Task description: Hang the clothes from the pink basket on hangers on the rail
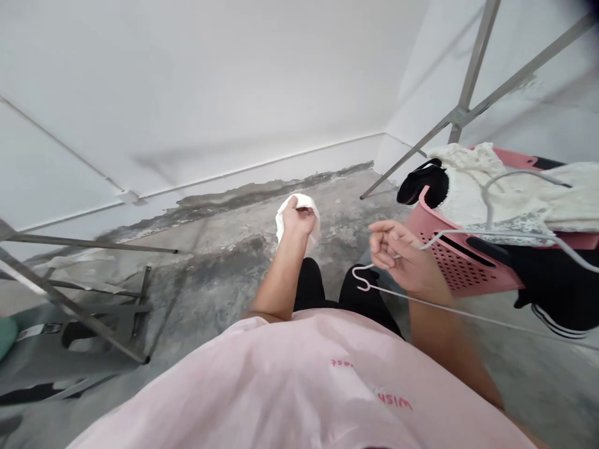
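In front of my knees, my left hand (300, 219) is closed around a small bunched white cloth (311, 240); its kind does not show. My right hand (397, 254) grips a white clothes hanger (515, 234) near one notched end, fingers curled. The hanger's frame extends to the right, its hook passing in front of a pink laundry basket (461, 265). White lacy garments (491, 199) and black clothing (556, 287) overflow the basket, close beside my right hand.
Metal rack legs (477, 62) rise at the upper right, and another metal frame (84, 318) stands at the left above a grey folded item (47, 343). A white wall (210, 75) lies ahead, beyond the stained concrete floor (219, 287).
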Demonstrator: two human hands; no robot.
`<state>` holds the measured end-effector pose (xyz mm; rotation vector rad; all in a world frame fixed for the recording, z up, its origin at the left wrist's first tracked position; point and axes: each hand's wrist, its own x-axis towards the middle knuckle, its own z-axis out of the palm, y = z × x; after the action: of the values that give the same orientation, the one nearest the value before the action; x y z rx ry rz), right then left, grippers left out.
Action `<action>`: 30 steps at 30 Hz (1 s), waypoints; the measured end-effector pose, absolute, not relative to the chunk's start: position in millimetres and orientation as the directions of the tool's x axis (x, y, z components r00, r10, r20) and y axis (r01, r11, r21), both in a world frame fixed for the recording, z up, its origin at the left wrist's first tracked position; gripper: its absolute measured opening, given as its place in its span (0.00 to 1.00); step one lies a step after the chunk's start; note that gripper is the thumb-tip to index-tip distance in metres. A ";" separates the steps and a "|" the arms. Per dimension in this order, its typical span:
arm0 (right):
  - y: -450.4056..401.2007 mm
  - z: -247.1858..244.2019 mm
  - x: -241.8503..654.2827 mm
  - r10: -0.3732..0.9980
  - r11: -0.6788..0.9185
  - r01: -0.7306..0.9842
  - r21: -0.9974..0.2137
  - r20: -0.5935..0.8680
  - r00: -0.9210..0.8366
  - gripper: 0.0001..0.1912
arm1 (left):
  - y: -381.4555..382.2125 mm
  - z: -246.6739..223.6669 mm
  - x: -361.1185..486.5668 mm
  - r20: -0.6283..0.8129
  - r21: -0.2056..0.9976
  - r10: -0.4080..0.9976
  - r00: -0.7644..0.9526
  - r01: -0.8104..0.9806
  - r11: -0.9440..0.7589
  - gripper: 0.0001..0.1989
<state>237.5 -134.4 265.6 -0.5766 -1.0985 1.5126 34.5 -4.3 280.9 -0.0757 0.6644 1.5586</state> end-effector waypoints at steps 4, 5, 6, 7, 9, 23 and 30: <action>-125.2 251.9 228.6 0.961 0.062 -0.440 -0.896 0.173 -0.216 0.22 | -42.2 306.2 54.6 -0.193 0.444 0.981 -0.024 -0.893 0.066 0.08; -122.8 247.9 227.2 0.966 0.068 -0.428 -0.901 0.166 -0.196 0.23 | -52.8 312.9 58.0 -0.129 0.474 0.991 -0.034 -0.880 0.031 0.07; -120.5 244.2 226.1 0.971 0.072 -0.420 -0.904 0.161 -0.179 0.25 | -63.3 318.9 61.0 -0.073 0.507 0.996 -0.046 -0.862 -0.003 0.06; -118.4 240.9 225.1 0.975 0.075 -0.415 -0.907 0.154 -0.160 0.27 | -73.3 324.2 63.5 -0.027 0.538 0.998 -0.052 -0.842 -0.029 0.05; -114.8 235.6 223.1 0.982 0.084 -0.398 -0.913 0.144 -0.123 0.31 | -90.8 331.4 67.7 0.042 0.582 0.997 -0.057 -0.810 -0.071 0.05; -118.6 236.5 222.1 0.957 0.283 -0.501 -0.818 0.202 0.209 0.16 | -105.0 320.4 81.1 0.128 0.687 0.992 -0.008 -0.721 -0.094 0.08; -154.8 274.7 249.3 0.943 0.321 -0.578 -0.750 0.195 0.271 0.21 | -89.3 317.7 58.8 0.305 0.704 0.944 -0.128 -0.638 -0.314 0.13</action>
<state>249.3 -154.8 274.7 -0.6172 -0.7080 1.1156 58.8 -89.3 317.7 0.8736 0.4918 1.7100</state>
